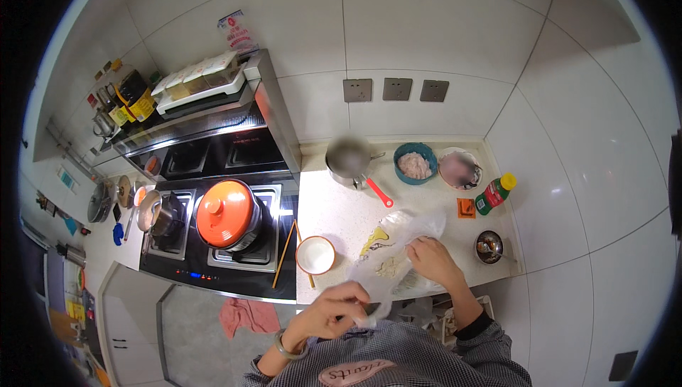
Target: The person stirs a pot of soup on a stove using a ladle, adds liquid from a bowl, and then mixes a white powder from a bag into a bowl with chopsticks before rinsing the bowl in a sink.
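Over the counter's front edge, a translucent plastic bag [426,225] with pale, flour-like contents is spread between both hands. My left hand [341,309] pinches its near, lower edge, close to my body. Fingers of my right hand [432,261] grip the bag on its right side. A yellow printed pattern shows at the bag's left part. White bowl [315,255] with a brown rim stands left of the bag, next to a pair of wooden chopsticks [284,255] lying partly on the hob's edge.
An orange-lidded pot [225,212] sits on the hob [176,265]. Behind the bag stand a saucepan [341,174], a red-handled utensil [379,193], a teal bowl of pale minced food [400,169] and a plate [476,180]. A green bottle [493,195] and a small metal bowl [480,257] stand at right.
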A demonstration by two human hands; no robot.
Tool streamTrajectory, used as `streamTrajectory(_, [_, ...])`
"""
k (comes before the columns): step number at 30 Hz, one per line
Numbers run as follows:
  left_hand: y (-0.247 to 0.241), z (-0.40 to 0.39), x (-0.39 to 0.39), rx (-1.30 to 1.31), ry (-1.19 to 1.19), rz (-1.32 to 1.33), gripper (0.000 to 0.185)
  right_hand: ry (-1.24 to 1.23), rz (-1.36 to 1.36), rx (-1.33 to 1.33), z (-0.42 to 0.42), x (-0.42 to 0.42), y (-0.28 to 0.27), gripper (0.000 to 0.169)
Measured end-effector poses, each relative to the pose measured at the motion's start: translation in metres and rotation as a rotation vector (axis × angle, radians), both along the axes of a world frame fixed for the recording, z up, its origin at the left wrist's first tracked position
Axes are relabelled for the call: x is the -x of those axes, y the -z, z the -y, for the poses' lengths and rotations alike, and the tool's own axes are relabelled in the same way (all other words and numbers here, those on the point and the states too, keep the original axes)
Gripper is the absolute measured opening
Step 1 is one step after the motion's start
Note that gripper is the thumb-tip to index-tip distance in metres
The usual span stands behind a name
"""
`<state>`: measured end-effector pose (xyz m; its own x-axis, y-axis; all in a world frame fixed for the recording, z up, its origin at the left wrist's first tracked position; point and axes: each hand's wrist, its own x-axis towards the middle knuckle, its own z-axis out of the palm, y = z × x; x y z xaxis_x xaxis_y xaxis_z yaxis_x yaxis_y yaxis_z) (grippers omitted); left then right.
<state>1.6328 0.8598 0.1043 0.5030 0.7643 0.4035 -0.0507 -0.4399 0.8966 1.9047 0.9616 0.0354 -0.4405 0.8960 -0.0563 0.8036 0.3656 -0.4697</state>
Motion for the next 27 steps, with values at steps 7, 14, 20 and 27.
streamTrajectory(7, [-0.007, 0.004, -0.006, -0.169, 0.079, -0.139, 0.021, -0.145, 0.226, 0.019, -0.015, 0.019, 0.029, 0.024])
streamTrajectory(14, [-0.013, 0.007, -0.010, -0.103, 0.033, -0.175, 0.021, 0.059, -0.339, -0.009, -0.084, 0.013, 0.199, 0.026])
streamTrajectory(20, [-0.008, 0.021, -0.003, -0.046, -0.054, -0.148, 0.020, -0.203, -0.211, 0.007, -0.054, 0.006, 0.129, 0.032])
streamTrajectory(27, [-0.004, 0.026, -0.006, -0.011, -0.041, -0.147, 0.021, -0.109, -0.196, 0.214, -0.053, -0.052, 0.196, 0.038])
